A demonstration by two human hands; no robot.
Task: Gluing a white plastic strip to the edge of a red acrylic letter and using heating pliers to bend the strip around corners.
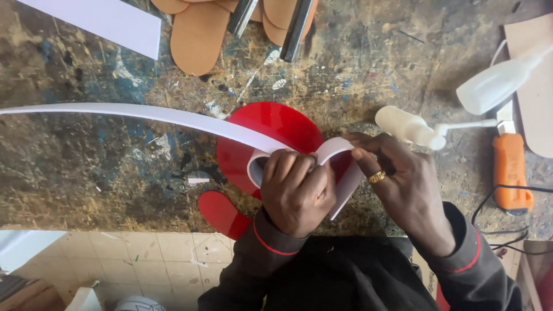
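Observation:
A long white plastic strip (pixel 144 113) runs from the far left across the worn workbench (pixel 86 173) and curls into a tight bend over a red glossy cut-out shape (pixel 276 129). My left hand (pixel 296 190) is closed over that bend, pinching the strip against the red shape's edge. My right hand (pixel 403 190), with a gold ring, grips the strip's free end (pixel 345 190) just to the right, thumb and fingers pressing it. A smaller red lobe (pixel 222 213) of the cut-out sticks out near the bench's front edge.
Tan rounded cut-outs (pixel 199 34) and dark bars (pixel 296 29) lie at the back. A white sheet (pixel 109 20) sits back left. White squeeze bottles (pixel 412 126) (pixel 495 86) and an orange tool (pixel 511 173) with a black cable lie right. Tiled floor (pixel 144 259) lies below the bench edge.

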